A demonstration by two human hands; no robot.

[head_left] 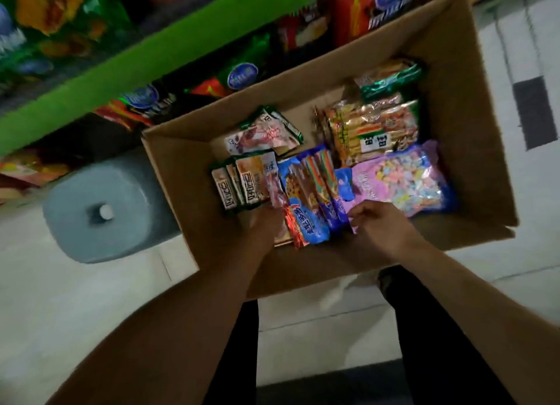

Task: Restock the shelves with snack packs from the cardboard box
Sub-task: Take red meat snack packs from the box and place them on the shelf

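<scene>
An open cardboard box (181, 174) sits in front of me, tilted in view, with several snack packs inside. Blue cookie packs (306, 192) stand in a row at the near side. My left hand (266, 222) reaches in at their left end, fingers hidden behind a red-striped pack (292, 225) and apparently around it. My right hand (374, 222) has curled fingers pinching the near edge of a purple candy bag (400, 183). Green-edged wafer packs (242, 183) lie at the left; a clear biscuit bag (372, 128) lies behind.
A green-edged shelf (127, 77) with snack bags runs across the top left, with more packs on the shelf below. A grey stool (100, 210) stands under the box's left end. Tiled floor surrounds it, and my legs show below.
</scene>
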